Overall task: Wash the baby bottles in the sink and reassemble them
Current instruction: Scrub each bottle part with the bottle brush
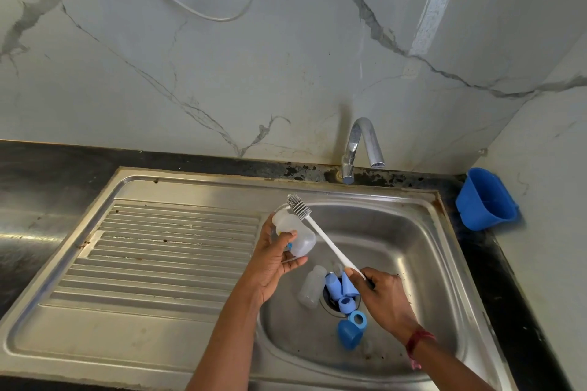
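Note:
My left hand (273,259) grips a clear baby bottle (295,233) on its side over the left rim of the steel sink basin (397,232). My right hand (386,298) holds the white handle of a bottle brush (320,236); its grey bristle head (299,207) lies just outside the bottle's far end. On the basin floor near the drain lie a second clear bottle (311,286), several blue caps and collars (341,290), a blue ring (358,319) and a blue dome cap (348,334).
A chrome tap (362,149) stands behind the basin; no water runs from it. The ribbed steel drainboard (165,247) stretches to the left. A blue plastic tub (486,200) hangs at the right wall corner. Black countertop (47,184) surrounds the sink.

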`<state>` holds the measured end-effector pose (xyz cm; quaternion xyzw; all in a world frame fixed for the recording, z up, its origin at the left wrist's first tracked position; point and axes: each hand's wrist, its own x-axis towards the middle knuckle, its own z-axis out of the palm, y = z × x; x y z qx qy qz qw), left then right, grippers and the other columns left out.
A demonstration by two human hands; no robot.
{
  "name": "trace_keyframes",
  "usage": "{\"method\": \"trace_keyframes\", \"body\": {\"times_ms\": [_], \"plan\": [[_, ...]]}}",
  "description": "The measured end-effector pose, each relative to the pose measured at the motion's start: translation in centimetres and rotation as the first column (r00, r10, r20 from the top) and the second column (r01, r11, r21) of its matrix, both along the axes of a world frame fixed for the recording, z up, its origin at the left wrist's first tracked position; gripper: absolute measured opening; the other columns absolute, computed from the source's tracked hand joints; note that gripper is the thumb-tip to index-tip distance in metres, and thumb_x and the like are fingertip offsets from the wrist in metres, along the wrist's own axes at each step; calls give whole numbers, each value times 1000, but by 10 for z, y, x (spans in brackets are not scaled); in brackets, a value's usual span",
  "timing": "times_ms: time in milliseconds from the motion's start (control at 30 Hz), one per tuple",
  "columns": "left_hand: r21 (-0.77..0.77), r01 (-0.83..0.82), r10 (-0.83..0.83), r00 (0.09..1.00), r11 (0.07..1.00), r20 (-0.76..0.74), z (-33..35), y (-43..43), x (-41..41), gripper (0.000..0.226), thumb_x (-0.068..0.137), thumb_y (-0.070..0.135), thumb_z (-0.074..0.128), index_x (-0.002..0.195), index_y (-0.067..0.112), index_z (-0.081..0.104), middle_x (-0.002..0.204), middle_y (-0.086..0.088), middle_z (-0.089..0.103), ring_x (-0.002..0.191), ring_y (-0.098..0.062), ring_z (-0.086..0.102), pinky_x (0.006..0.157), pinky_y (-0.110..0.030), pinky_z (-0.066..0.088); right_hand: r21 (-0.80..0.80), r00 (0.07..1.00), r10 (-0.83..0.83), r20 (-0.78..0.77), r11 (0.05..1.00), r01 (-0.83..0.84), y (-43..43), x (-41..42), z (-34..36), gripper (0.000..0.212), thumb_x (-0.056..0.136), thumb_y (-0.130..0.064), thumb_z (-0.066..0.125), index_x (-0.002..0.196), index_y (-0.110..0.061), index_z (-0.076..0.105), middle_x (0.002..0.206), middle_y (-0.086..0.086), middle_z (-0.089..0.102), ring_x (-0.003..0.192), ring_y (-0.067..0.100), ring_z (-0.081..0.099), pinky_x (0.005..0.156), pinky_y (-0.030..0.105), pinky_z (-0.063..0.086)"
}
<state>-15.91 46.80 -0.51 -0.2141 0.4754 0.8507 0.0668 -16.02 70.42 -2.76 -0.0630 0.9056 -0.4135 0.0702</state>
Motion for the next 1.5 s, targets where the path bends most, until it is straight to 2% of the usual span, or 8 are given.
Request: {"method": "trace_keyframes", "body": {"times_ms": [167, 333, 600, 833, 1000, 1133, 1267, 1500], "plan": [[-182, 7, -21, 997, 983, -76, -7, 0, 1, 93, 51, 11, 96, 130, 32, 51, 129, -12, 58, 117, -32, 61, 78, -42, 59, -17, 1000, 9, 22, 1000, -9, -2, 3, 6, 45, 94, -32, 62, 54, -19, 45, 42, -10, 39, 40, -1, 50, 42, 14, 34], [-388, -131, 104, 990, 912, -91, -12, -1, -1, 87, 57, 2, 92, 127, 30, 49, 124, -4, 56, 104, -20, 66, 75, -34, 61, 8, 999, 50, -16, 999, -50, 0, 1, 5, 47, 91, -41, 60, 52, -21, 42, 42, -10, 37, 38, 5, 44, 44, 16, 31], [-778, -181, 77, 983, 602, -169, -15, -28, -3, 99, 55, 9, 94, 140, 23, 44, 127, 5, 47, 109, -14, 55, 75, -9, 46, 64, 984, 168, -55, 984, -164, 26, -8, -2, 55, 86, -57, 54, 54, -13, 44, 45, -9, 32, 45, 10, 27, 46, 22, 27], [-849, -176, 34, 982, 499, -184, -16, -29, -9, 103, 46, 19, 95, 136, 22, 46, 123, 4, 48, 107, -17, 55, 85, -31, 53, 143, 972, 212, -100, 970, -197, 31, -12, -3, 63, 83, -67, 45, 61, -8, 52, 43, -8, 35, 42, 13, 30, 43, 21, 28], [-879, -51, -153, 978, 475, -140, -21, -4, -8, 103, 43, 23, 93, 135, 24, 46, 122, 7, 46, 106, -13, 53, 77, -19, 50, 151, 987, 122, -109, 983, -105, 18, -16, -2, 51, 84, -64, 48, 54, -24, 36, 44, -8, 30, 43, 13, 25, 44, 24, 28], [-876, -93, -93, 984, 473, -154, -16, -4, -10, 93, 43, 22, 93, 125, 29, 49, 114, 7, 49, 96, -5, 53, 69, -15, 45, 165, 985, 135, -103, 979, -117, 22, -14, -1, 55, 84, -66, 46, 56, -21, 36, 45, -6, 30, 44, 14, 25, 43, 23, 27], [-866, -198, 52, 979, 459, -196, -4, -24, -17, 96, 46, 22, 93, 130, 25, 49, 117, 4, 47, 97, -11, 53, 81, -27, 48, 153, 986, 138, -90, 981, -123, 30, -5, -5, 54, 89, -54, 56, 59, -11, 46, 43, -7, 33, 43, 14, 27, 44, 18, 25], [-847, -111, -95, 978, 520, -186, -2, -21, -15, 96, 52, 10, 93, 127, 39, 41, 119, 7, 46, 100, -4, 51, 70, -13, 47, 185, 993, 109, -54, 978, -97, 28, -7, -1, 52, 95, -41, 59, 54, -21, 34, 43, -12, 40, 45, 14, 31, 46, 18, 29]]}}
